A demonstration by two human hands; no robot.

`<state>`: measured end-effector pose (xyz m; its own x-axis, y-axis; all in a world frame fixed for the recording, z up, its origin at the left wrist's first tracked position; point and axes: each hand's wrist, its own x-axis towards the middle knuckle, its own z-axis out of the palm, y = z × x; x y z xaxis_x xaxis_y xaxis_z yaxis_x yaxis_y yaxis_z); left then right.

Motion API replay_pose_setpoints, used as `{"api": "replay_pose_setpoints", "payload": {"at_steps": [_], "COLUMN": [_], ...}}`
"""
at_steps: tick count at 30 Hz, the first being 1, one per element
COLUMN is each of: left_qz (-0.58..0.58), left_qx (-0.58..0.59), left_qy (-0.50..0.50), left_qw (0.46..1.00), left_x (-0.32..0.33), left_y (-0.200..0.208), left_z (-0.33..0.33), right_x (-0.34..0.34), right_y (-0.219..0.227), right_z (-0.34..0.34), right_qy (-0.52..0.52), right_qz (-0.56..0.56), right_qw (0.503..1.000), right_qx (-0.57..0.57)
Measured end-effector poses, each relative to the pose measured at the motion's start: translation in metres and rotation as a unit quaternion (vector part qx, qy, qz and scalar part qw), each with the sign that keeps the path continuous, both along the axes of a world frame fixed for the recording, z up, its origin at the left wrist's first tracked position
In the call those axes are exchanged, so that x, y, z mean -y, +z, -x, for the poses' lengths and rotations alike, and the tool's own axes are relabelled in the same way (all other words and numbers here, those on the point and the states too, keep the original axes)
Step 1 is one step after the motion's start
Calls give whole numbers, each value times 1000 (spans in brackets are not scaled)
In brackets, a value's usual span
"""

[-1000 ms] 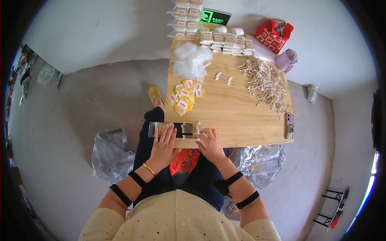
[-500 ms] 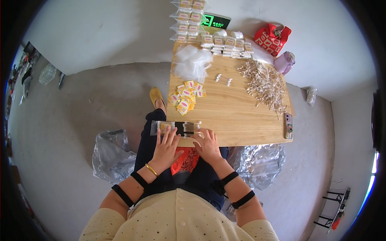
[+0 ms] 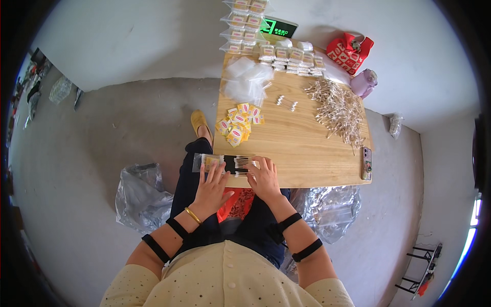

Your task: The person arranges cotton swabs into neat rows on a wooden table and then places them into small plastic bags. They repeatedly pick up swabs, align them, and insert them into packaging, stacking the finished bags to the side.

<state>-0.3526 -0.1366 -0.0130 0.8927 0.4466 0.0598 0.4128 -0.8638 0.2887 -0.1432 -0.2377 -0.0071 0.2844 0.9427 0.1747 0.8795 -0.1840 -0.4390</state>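
My left hand (image 3: 208, 188) lies flat, fingers spread, on a small clear bag (image 3: 197, 162) at the table's near left edge. Inside are cotton swabs and a yellow card (image 3: 210, 161). To its right a black holder or strip (image 3: 230, 164) crosses a row of cotton swabs (image 3: 246, 162); whether it enters the bag, I cannot tell. My right hand (image 3: 266, 181) rests at the swabs' right ends, fingers bent and apart, fingertips touching them. Ahead lie a pile of yellow-and-white cards (image 3: 237, 125) and a stack of empty clear bags (image 3: 248, 82).
A heap of loose swabs (image 3: 340, 110) covers the wooden table's (image 3: 291, 153) right side, with a few swabs (image 3: 287, 103) mid-table. Filled packs (image 3: 289, 55), a tiered rack (image 3: 240, 28), a red bag (image 3: 350, 51), a purple jug (image 3: 363, 82) and a phone (image 3: 366, 163) stand around the edges.
My right hand has shifted slightly, its fingers reaching a little farther over the swab ends. The left hand keeps its place on the bag. The whole view has moved a little.
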Motion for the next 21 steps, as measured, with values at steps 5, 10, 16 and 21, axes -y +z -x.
{"api": "replay_pose_setpoints", "payload": {"at_steps": [5, 10, 16, 21], "left_qz": [0, 1, 4, 5], "left_qx": [1, 6, 9, 3], "left_qy": [-1, 0, 1, 3], "left_qw": [1000, 1000, 1000, 1000], "left_x": [-1, -1, -1, -2], "left_y": [-1, -1, 0, 0], "left_z": [-1, -2, -4, -6], "right_x": [-1, -5, -11, -12], "right_y": [-4, -3, -7, -5], "right_z": [-2, -2, -4, -4], "right_qy": [7, 1, -5, 0], "right_qz": [12, -5, -4, 1], "right_qw": [1000, 1000, 1000, 1000], "right_qx": [-1, -10, -10, -11]}}
